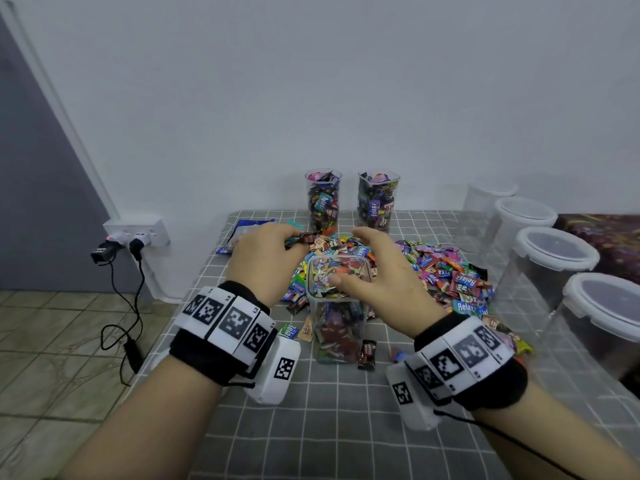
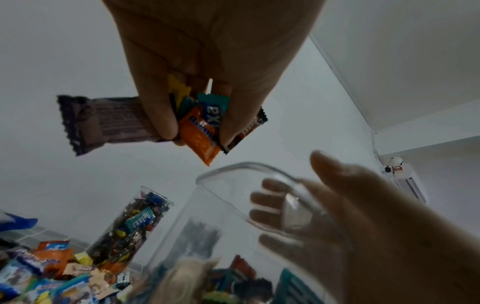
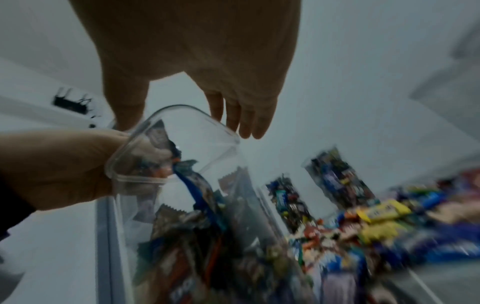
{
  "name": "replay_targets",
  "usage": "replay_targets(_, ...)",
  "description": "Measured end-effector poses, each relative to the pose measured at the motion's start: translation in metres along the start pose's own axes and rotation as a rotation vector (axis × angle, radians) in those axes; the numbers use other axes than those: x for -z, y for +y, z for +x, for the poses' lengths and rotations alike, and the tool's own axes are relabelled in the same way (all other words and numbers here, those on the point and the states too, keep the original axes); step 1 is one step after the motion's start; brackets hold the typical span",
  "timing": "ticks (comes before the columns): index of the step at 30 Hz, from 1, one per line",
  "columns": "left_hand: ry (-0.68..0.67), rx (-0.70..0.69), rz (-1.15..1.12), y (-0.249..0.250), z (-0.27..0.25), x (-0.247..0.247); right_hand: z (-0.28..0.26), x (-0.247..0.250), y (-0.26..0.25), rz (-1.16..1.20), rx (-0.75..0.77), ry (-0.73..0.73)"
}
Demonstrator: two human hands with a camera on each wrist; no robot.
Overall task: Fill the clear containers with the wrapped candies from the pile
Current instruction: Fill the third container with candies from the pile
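A tall clear container point(image 1: 337, 323), part full of wrapped candies, stands at the near edge of the candy pile point(image 1: 436, 271). My left hand point(image 1: 292, 242) is just left of its rim and grips a bunch of candies point(image 2: 103, 121): a brown bar, an orange wrapper and a teal one. My right hand point(image 1: 346, 258) hovers over the container's mouth point(image 3: 182, 108) with straight fingers point(image 3: 244, 121) by the far rim and the thumb over the near rim. It holds nothing. Two full clear containers point(image 1: 322, 199) point(image 1: 377, 199) stand at the back by the wall.
Several empty lidded clear containers point(image 1: 554, 251) line the table's right side. A blue packet point(image 1: 239, 233) lies at the back left. A wall socket with plugs and cables point(image 1: 135, 237) is off the table's left edge. Loose candies point(image 1: 367, 355) lie around the container's base on the grey checked cloth point(image 1: 329, 427).
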State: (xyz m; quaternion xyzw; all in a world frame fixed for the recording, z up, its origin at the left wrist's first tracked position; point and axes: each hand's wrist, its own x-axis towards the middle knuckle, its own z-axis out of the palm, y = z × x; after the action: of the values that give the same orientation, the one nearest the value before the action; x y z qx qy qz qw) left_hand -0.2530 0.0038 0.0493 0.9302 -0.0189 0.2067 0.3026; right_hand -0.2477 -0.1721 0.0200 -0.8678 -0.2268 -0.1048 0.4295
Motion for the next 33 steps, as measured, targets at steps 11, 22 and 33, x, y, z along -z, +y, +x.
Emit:
replay_targets(11, -0.092, -0.024, -0.394, 0.031, -0.006, -0.010, -0.009, -0.016, 0.029, 0.321, -0.269, -0.206)
replay_targets(22, -0.285, -0.013, -0.224, 0.034, -0.006, -0.023, -0.007, -0.018, 0.035, 0.386, -0.217, -0.175)
replay_targets(33, -0.217, 0.060, -0.457, 0.033, -0.008, -0.022, -0.007, -0.019, 0.037, 0.324, -0.225, -0.190)
